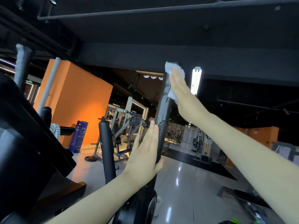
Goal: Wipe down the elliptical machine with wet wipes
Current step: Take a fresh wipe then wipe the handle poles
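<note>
The elliptical's tall black right handlebar (163,110) rises in the middle of the view. A white wet wipe (174,69) is pressed against its top end by my right hand (182,92), whose fingers lie flat over the wipe. Lower down, my left hand (145,152) rests flat against the bar's ribbed grip section, fingers straight and together, thumb hooked behind the bar. The machine's dark console (27,135) fills the left side, and a shorter black padded handle (106,143) stands between console and bar.
The other tall handlebar (21,67) stands at the upper left. Beyond are an orange wall (80,102), a blue sign, a plate-loaded weight machine (126,126) and a glossy floor (186,183). A dark bench lies at the lower right.
</note>
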